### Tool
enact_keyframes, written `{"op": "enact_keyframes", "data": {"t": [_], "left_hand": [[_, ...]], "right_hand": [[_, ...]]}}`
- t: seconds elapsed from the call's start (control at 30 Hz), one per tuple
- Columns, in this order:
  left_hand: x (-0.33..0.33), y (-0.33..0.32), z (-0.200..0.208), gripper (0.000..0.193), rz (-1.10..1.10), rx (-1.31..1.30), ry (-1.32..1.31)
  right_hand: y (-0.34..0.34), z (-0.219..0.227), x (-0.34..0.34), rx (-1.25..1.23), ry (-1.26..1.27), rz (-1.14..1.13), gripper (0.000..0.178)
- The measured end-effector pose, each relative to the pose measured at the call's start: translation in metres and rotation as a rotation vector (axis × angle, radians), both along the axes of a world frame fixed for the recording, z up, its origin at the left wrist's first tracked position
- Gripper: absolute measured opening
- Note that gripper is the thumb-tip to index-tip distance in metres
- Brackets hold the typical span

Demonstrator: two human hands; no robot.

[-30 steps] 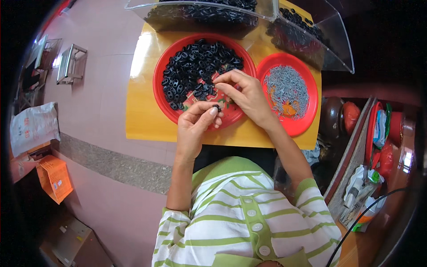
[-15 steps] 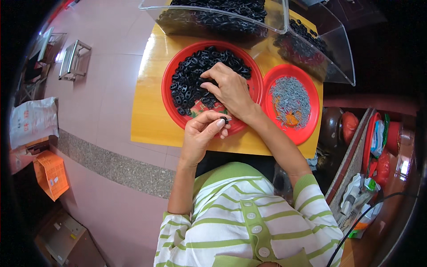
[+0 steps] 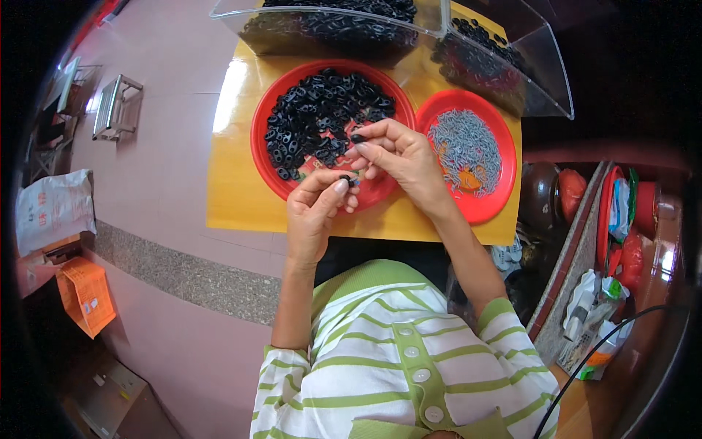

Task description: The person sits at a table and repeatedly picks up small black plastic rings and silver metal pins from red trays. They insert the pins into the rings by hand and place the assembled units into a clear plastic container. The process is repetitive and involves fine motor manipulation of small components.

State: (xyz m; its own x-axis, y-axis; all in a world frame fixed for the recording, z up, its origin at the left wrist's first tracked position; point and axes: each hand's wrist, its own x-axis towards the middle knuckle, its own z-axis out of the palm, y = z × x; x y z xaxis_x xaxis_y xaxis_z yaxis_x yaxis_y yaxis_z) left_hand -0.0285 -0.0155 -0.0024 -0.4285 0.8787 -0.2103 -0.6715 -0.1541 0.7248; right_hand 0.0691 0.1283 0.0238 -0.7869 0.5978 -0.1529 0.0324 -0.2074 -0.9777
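My left hand (image 3: 313, 208) is closed in a pinch, thumb against fingers, on a small black plastic piece (image 3: 346, 178) at the front edge of a large round red tray (image 3: 259, 146). Beyond it to the right, my right hand (image 3: 404, 162) pinches another small black oval piece (image 3: 357, 138) above the tray. The two hands are close but apart. In the tray lies a heap of black oval plastic pieces (image 3: 307, 110), many with two holes; a patterned tray bottom shows between them. A smaller red plate (image 3: 506, 157) holds grey screw-like pins (image 3: 474, 143), right of my right hand.
Behind the tray, a clear plastic bin (image 3: 439, 29) holds more black pieces. A second clear bin (image 3: 545, 91) leans at the back right. All stand on a yellow table (image 3: 227, 194). A shelf with bags (image 3: 596, 314) is at the right; a metal stool (image 3: 113, 110) stands on the floor at left.
My right hand has come back from the black heap toward my left hand, now with a black piece between its fingertips. My left hand still pinches its piece. The whole view has shifted slightly.
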Motion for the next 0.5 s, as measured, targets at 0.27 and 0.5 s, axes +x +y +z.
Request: {"op": "enact_keyframes", "data": {"t": [0.27,0.5], "left_hand": [[0.014,0.001,0.008,0.015,-0.012,-0.053,0.104],[0.02,-0.002,0.019,0.013,0.018,-0.091,0.187]], "right_hand": [[-0.013,0.014,0.033,-0.083,0.047,-0.066,0.023],[-0.021,0.012,0.044,-0.078,0.174,-0.072,0.022]]}}
